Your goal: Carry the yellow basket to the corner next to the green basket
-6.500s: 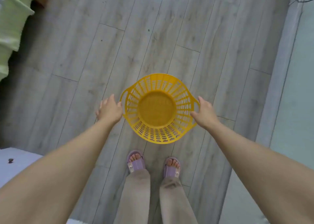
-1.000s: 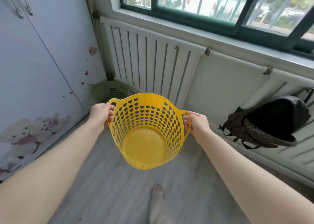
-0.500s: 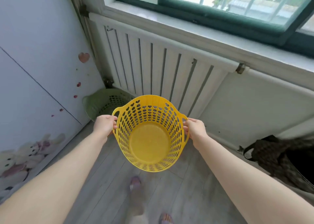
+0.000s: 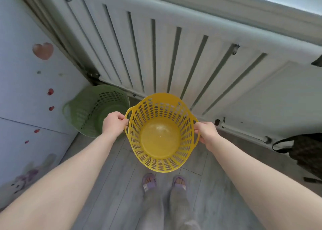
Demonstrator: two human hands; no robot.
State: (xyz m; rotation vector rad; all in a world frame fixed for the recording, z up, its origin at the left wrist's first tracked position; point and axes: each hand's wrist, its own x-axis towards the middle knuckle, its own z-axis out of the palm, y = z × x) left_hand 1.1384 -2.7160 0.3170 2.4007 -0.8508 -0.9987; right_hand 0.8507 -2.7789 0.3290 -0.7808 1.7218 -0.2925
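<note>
Down by the radiator (image 4: 174, 46), seen from the head camera, the yellow basket (image 4: 161, 134) hangs in the air above the grey floor (image 4: 113, 186), empty, its mouth tipped toward the person. The left hand (image 4: 114, 123) has its fingers curled shut on the left handle, and the right hand (image 4: 205, 134) is clamped the same way on the right handle. Far left, the green basket (image 4: 94, 111) leans in the corner where the decorated cabinet (image 4: 26, 99) meets the radiator, just beside the yellow one and partly behind the left hand. A dark bag (image 4: 306, 151) lies well off to the right.

What's left, I'd say, is lowering it. The risk is setting it down so close that its rim knocks the leaning green basket and topples it, or scraping the far side against the radiator. Letting go of one handle early would let the basket swing and roll.
</note>
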